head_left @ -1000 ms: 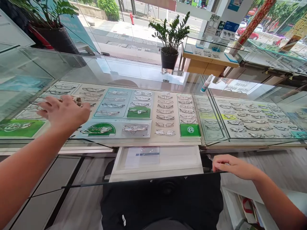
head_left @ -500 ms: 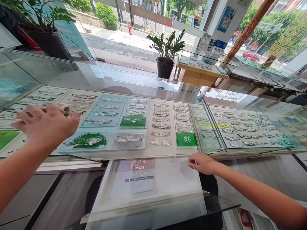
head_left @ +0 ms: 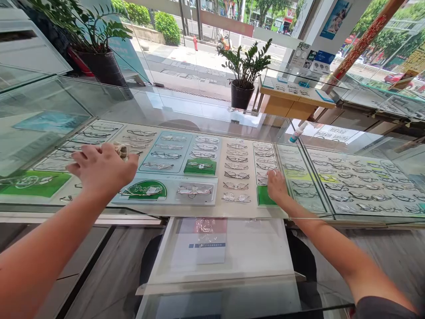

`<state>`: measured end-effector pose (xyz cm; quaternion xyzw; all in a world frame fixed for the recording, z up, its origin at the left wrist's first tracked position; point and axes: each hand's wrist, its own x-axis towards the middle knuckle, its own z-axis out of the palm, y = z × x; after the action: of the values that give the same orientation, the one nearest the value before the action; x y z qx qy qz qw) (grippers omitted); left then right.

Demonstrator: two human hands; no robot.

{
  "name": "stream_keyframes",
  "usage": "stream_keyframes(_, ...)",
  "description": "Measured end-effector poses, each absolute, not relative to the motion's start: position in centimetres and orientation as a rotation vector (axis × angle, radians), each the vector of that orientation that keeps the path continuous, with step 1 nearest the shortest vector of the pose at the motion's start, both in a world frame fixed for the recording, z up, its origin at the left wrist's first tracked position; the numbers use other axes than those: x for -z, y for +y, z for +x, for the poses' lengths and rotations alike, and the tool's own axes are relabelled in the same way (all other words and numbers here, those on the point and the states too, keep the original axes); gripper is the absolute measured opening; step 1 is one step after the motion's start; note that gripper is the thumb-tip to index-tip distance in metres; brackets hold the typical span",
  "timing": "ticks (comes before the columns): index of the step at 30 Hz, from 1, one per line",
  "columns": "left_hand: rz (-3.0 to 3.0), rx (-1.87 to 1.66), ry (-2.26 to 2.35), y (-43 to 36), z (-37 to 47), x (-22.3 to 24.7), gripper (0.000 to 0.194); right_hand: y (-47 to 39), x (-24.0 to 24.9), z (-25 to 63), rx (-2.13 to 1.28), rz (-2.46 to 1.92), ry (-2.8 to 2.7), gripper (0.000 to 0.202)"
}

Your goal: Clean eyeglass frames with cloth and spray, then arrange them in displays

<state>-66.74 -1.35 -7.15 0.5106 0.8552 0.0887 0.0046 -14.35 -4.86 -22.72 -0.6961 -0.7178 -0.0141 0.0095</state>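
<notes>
My left hand (head_left: 102, 170) is over the left part of the glass display case (head_left: 186, 212), back upward and fingers partly spread. A crumpled beige cloth (head_left: 122, 150) shows between its thumb and forefinger. Dark-framed eyeglasses (head_left: 141, 132) lie in a column just beyond it. With fingers curled, my right hand (head_left: 276, 184) is at the lower end of a column of eyeglasses (head_left: 264, 154), partly covering a green card (head_left: 264, 197). Whether its fingertips hold or touch a frame is hidden. Between the hands lies another column of eyeglasses (head_left: 236, 166).
A white drawer (head_left: 255, 252) stands pulled out below the case, with a printed sheet (head_left: 209, 252) and clear plastic packet inside. A small bottle (head_left: 298, 132) stands on the glass at the right. Potted plants (head_left: 241, 95) stand behind, by the window.
My right hand has risen from above the drawer's edge to the right column of eyeglasses. The view has turned left. My left hand stays over the left side with the cloth.
</notes>
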Motion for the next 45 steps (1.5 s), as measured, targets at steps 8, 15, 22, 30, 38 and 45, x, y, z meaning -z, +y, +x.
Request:
stream_keyframes(8,1.642,-0.322,2.665,-1.6,-67.0,7.4,0.079,-2.0,23.1,-12.3,-0.123,-2.352,-2.289,0.084)
stream_keyframes(15,1.619,-0.268,2.650,-1.5,-66.9,7.1,0.081,-1.1,22.8,-11.2,-0.133,-2.325,-2.388,0.090)
stream_keyframes(22,1.587,-0.256,2.665,-1.5,-66.5,6.7,0.084,-0.8,23.2,-11.3,-0.075,-2.293,-2.398,0.078)
stream_keyframes(30,1.649,-0.326,2.636,-1.6,-67.1,7.3,0.086,-0.4,22.9,-12.0,-0.029,-2.239,-2.409,0.066)
stream_keyframes(38,1.667,-0.329,2.636,-1.4,-67.4,7.6,0.085,-1.9,20.7,-14.1,0.069,-2.162,-2.333,0.056)
stream_keyframes(45,1.656,-0.336,2.627,-1.4,-67.3,7.5,0.085,-9.0,18.7,-17.5,-0.076,-1.938,-2.456,0.059)
